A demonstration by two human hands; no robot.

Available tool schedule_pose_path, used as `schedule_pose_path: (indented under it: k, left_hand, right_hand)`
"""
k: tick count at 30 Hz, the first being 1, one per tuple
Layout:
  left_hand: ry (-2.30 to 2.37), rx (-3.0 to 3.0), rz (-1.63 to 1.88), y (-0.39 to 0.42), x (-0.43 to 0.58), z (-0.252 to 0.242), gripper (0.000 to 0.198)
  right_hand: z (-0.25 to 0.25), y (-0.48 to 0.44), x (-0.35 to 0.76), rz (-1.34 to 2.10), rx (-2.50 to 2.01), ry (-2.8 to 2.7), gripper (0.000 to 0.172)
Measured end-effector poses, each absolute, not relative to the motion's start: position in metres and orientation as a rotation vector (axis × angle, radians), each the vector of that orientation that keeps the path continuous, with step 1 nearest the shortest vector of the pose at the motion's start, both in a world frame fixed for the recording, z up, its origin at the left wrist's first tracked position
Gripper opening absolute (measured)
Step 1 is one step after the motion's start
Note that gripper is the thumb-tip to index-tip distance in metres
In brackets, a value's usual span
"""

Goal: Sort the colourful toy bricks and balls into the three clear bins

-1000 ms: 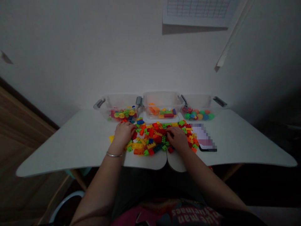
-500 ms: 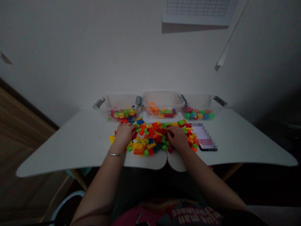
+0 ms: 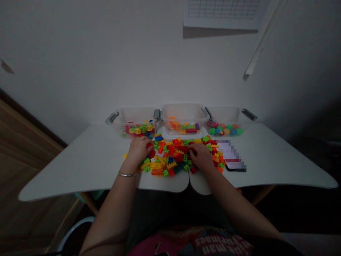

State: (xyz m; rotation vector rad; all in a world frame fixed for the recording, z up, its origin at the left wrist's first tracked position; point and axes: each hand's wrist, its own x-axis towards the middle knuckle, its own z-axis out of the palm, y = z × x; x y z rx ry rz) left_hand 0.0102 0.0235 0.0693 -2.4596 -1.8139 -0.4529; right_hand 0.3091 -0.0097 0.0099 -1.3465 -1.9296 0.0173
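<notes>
Facing grey wall (image 3: 119,64) and gridded sheet (image 3: 222,10). Overlooking white table (image 3: 87,163) strewn with bricks (image 3: 171,151). Resting left hand (image 3: 138,151) and right hand (image 3: 203,157) there, with curled fingers (image 3: 193,146); holding: impossible to tell.

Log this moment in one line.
toy bricks: heaped on table | left hand: at bricks' left | right hand: at bricks' right | clear bins: behind bricks
</notes>
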Motion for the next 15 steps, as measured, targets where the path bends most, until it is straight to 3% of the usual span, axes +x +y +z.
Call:
schedule_pose_path:
  k: [5, 9, 12, 15]
  left_hand:
    - [-1.893, -2.519, -1.304, 0.039, 0.005, 0.079, 0.018]
    - [-2.041, -2.149, -1.999, 0.052, 0.008, 0.091, 0.023]
    - [-2.215, -1.732, -2.286, 0.061, 0.008, 0.099, 0.025]
    - [-2.33, -1.516, -2.304, 0.068, 0.004, 0.104, 0.024]
  right_hand:
    - [0.008, -0.008, 0.31, 0.024, -1.353, -1.929, 0.019]
    - [0.007, -0.008, 0.311, 0.031, -1.343, -1.926, 0.018]
    - [0.008, -0.008, 0.311, 0.036, -1.335, -1.929, 0.017]
    - [0.009, -0.009, 0.311, 0.033, -1.342, -1.931, 0.018]
